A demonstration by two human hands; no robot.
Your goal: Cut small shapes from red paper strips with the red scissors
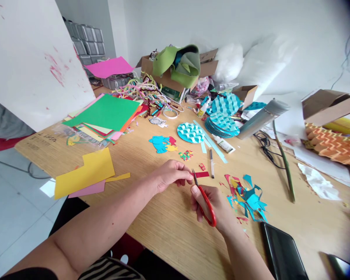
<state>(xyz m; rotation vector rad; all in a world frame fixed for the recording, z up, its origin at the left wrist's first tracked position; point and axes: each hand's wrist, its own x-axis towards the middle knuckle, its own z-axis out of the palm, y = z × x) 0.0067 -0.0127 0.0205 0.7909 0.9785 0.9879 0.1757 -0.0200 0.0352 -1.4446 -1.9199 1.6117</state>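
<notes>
My right hand (207, 204) is wrapped round the red-handled scissors (206, 206), whose dark blades point up and away from me. Close to the blade tips, my left hand (175, 175) is closed in a pinch; what its fingertips hold, if anything, is too small to make out. Just beyond the blades is a dark red paper strip (202, 174); I cannot tell whether it touches the fingers. Small red cut pieces (202, 167) and a pen (212, 163) lie behind it. Farther back are blue fish-shaped cutouts (160, 144) and a heap of tiny coloured bits (186, 155).
Coloured paper scraps (247, 196) and a black phone-like object (284, 251) lie at right. Yellow paper (84, 175) and a stack of coloured sheets (107, 112) are at left. Behind are blue patterned discs (221, 126), a glue bottle (224, 144) and a green stem (284, 167).
</notes>
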